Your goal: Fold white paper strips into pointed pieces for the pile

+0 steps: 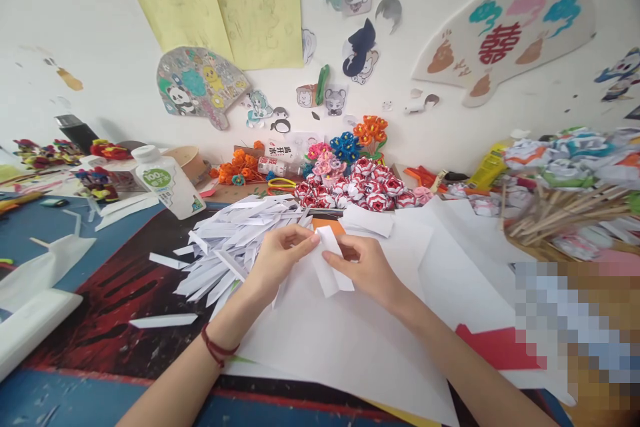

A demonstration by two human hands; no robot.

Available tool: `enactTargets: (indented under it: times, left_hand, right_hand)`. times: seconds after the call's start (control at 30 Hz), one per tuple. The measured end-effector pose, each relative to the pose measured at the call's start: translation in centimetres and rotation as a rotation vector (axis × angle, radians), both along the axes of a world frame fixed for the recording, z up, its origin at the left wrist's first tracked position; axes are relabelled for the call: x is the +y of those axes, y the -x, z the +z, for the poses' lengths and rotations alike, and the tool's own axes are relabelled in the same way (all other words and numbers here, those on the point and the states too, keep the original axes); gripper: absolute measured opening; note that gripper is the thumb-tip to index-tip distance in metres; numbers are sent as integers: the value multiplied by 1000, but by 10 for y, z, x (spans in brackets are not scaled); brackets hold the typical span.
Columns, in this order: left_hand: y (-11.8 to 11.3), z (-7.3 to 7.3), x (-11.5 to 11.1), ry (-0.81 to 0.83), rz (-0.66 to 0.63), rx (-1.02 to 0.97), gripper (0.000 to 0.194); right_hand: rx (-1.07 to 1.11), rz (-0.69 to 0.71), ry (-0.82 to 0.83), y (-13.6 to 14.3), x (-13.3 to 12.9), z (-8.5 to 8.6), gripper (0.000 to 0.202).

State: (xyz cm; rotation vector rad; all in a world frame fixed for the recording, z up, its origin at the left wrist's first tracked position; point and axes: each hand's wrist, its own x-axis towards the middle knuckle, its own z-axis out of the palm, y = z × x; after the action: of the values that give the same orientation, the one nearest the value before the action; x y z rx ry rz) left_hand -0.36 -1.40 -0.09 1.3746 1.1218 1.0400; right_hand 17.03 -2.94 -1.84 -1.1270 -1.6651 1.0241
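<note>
A: What are the hands doing?
B: The left hand (pixel 286 255) pinches the top of a folded slip (pixel 327 268) between thumb and fingers; the right hand (pixel 367 268) grips its right edge.
A: Where's the slip?
B: Above a big white sheet (pixel 350 353), which lies partly over a dark red-and-black mat (pixel 113 327) on the blue surface (pixel 75 400).
A: And that heap by the left hand?
B: Narrow white strips (pixel 225 240), piled up. One loose strip (pixel 164 321) lies apart on the mat.
A: Behind them?
B: A white bottle (pixel 169 181) left of the heap, and red-and-white flowers (pixel 373 190) beyond the sheet.
</note>
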Motion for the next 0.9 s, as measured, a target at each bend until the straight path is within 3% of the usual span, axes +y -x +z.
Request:
enactTargets:
  times: [0.27, 0.9]
  left_hand:
    - [-1, -2, -1, -3, 28, -1, 29]
    - [-5, -1, -8, -13, -23, -50, 22]
  right_hand:
    - [15, 19, 11, 0, -2, 0, 28]
    - [105, 49, 67, 1, -1, -3, 27]
